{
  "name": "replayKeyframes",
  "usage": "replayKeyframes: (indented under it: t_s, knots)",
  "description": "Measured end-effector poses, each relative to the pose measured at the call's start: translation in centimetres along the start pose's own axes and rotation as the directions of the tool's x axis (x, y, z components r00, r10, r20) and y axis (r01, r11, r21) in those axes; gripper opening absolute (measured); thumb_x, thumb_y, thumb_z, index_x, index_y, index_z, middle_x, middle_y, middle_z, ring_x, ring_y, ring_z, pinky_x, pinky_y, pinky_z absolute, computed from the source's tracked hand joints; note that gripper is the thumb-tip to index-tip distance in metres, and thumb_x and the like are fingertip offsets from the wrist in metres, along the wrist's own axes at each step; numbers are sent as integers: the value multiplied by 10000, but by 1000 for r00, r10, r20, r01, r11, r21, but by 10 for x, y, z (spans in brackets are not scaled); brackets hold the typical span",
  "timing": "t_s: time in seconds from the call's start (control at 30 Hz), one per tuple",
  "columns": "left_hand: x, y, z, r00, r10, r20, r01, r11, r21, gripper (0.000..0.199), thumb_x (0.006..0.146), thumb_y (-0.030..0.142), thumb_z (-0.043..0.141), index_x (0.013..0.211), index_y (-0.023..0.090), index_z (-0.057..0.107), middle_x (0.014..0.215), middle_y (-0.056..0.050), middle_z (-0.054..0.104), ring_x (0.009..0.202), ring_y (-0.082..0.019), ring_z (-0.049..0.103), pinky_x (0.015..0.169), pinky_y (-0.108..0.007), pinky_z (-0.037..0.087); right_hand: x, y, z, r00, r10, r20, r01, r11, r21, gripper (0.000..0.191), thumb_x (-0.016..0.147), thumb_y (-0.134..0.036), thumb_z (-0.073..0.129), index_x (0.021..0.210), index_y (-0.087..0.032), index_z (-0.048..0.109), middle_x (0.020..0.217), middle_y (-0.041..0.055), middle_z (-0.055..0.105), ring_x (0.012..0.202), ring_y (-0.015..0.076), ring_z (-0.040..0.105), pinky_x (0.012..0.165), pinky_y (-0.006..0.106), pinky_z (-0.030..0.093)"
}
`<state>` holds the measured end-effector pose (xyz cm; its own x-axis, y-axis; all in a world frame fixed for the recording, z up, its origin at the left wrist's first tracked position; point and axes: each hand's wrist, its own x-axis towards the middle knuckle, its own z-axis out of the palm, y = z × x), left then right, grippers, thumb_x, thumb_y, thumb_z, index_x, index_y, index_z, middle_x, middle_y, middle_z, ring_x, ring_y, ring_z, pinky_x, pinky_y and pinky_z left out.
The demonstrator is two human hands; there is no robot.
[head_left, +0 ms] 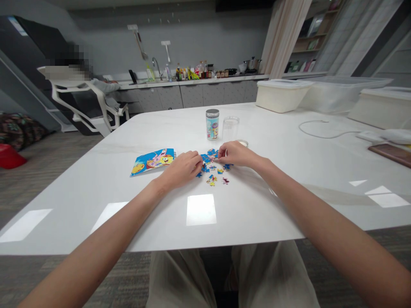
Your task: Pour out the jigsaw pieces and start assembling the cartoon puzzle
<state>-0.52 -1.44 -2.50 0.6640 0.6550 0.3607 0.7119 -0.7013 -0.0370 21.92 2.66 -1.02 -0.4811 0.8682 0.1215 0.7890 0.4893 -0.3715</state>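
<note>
Small puzzle pieces, mostly blue with yellow and pink, lie in a cluster on the white table, between my two hands. My left hand rests at the cluster's left side, fingers curled over pieces; what is under the fingertips is hidden. At the cluster's upper right, my right hand has thumb and fingers pinched together at a piece too small to make out. A blue picture sheet with cartoon figures lies left of my left hand. Behind the pieces stands a printed can with a silver lid, upright.
Right of the can is a clear plastic container, with a round lid or ring near it. Lidded bins stand at the back right. A cable and a brown phone lie right. A person sits on a chair back left.
</note>
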Motion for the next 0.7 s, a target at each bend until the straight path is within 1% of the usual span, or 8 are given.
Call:
replayKeyframes:
  t_s: [0.1,0.27,0.4,0.5,0.57,0.63,0.7]
  knots:
    - [0,-1,2,1000,-27,11,27,1000,10,288,963,213,368,832,156,618,826,-70,594,768,-182,528,693,-320,409,0,0,-2,999,-5,48,5,1000,-1,114,738,-187,666,805,-178,757,762,16,737,654,124,612,626,215,411]
    - [-1,-2,3,998,-58,4,58,998,30,288,952,216,416,816,165,665,839,-75,607,781,-182,536,700,-317,426,0,-1,-6,997,17,75,-14,999,-31,172,732,-189,654,838,-173,788,751,28,744,651,136,619,637,226,428]
    - [-1,-5,6,997,-83,-6,83,996,30,277,945,224,445,837,166,693,852,-76,610,804,-188,547,712,-317,440,-2,1,-11,994,-20,110,25,999,-42,188,739,-214,640,857,-178,783,785,32,743,692,145,630,658,236,434]
    - [-1,-6,6,996,-91,-5,92,995,29,280,949,242,448,873,166,707,849,-74,604,800,-186,548,716,-317,447,-6,4,-16,978,-62,201,60,998,19,184,726,-298,676,850,-191,760,810,22,729,718,149,628,645,237,437]
    - [-1,-6,6,995,-97,-1,97,995,21,274,948,243,451,917,163,710,858,-76,608,797,-187,548,726,-324,453,-8,5,-19,962,-64,265,52,997,52,198,697,-315,704,850,-195,744,822,15,719,723,148,624,645,236,441]
    - [-1,-6,5,995,-104,0,104,995,12,272,945,242,450,938,161,710,863,-78,611,797,-190,550,733,-330,458,-10,4,-20,956,-55,289,40,998,55,201,682,-290,710,856,-193,736,823,14,713,734,149,623,655,236,443]
    - [-1,-6,4,994,-108,-2,108,994,5,273,945,242,448,943,160,708,867,-78,612,804,-191,553,738,-330,458,-10,3,-20,958,-48,281,37,998,42,178,686,-260,696,844,-190,734,817,16,710,742,149,622,663,236,442]
